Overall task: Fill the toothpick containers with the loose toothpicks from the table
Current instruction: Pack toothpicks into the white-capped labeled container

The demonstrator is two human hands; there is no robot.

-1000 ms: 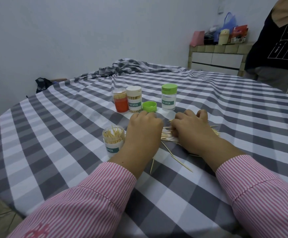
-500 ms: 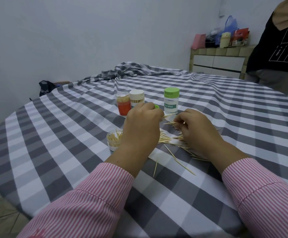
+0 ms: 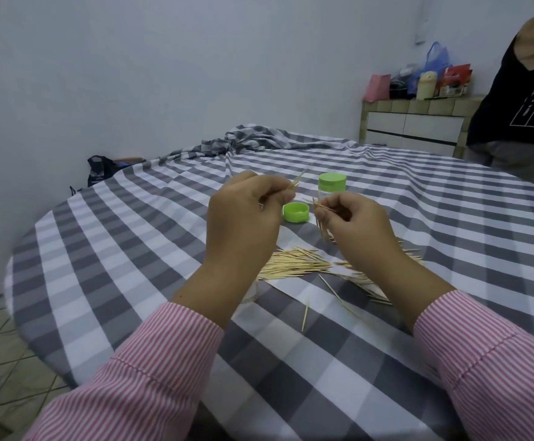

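Observation:
Both hands are raised above the table. My left hand pinches a few toothpicks whose tips stick up past its fingers. My right hand pinches a small bunch of toothpicks that hangs down. A pile of loose toothpicks lies on the checked cloth below and between my hands, with several strays nearer me. A loose green lid lies behind my hands. A clear container with a green cap stands behind it. The open container and two other containers are hidden behind my left hand and wrist.
The round table has a grey and white checked cloth, bunched at the far side. A person in dark clothes stands at the far right edge. A low tiled cabinet with bags stands against the wall.
Both hands have lifted off the table with toothpicks pinched in them. The view has tilted, so my left arm now covers the open container.

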